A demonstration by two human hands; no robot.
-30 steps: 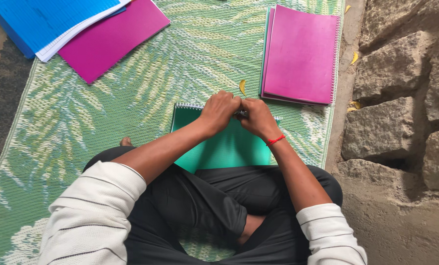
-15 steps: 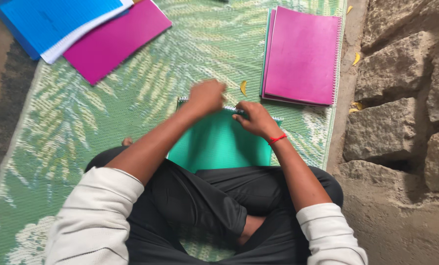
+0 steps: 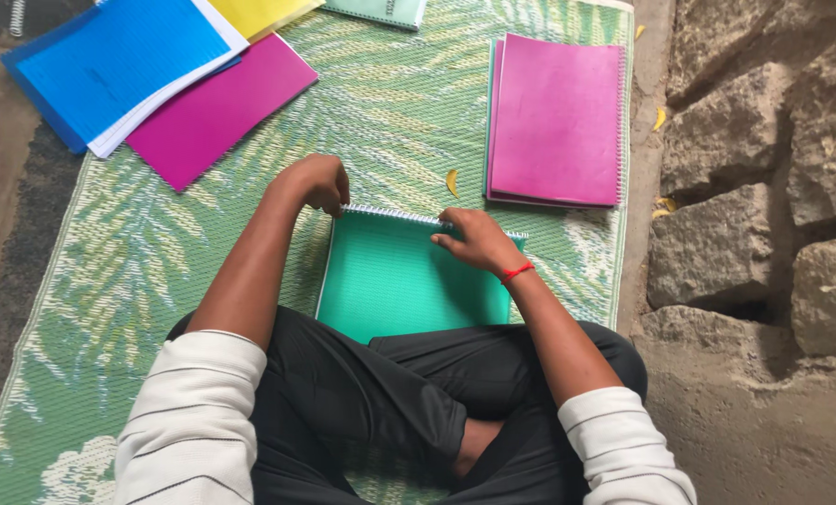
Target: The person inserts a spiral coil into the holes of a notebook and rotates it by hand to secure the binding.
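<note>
Our left hand point(image 3: 320, 182) pinches the spiral's left end on the green notebook point(image 3: 409, 281); our right hand point(image 3: 474, 241) presses its top edge, hands apart. It lies on the mat point(image 3: 137, 271) before our crossed legs.

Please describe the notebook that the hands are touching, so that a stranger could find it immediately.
On the green leaf-patterned mat, look directly in front of the seated person's crossed legs. The teal notebook lies there, with the left hand and right hand at its spiral-bound top edge. The nearby covers are magenta, blue or yellow.
</note>
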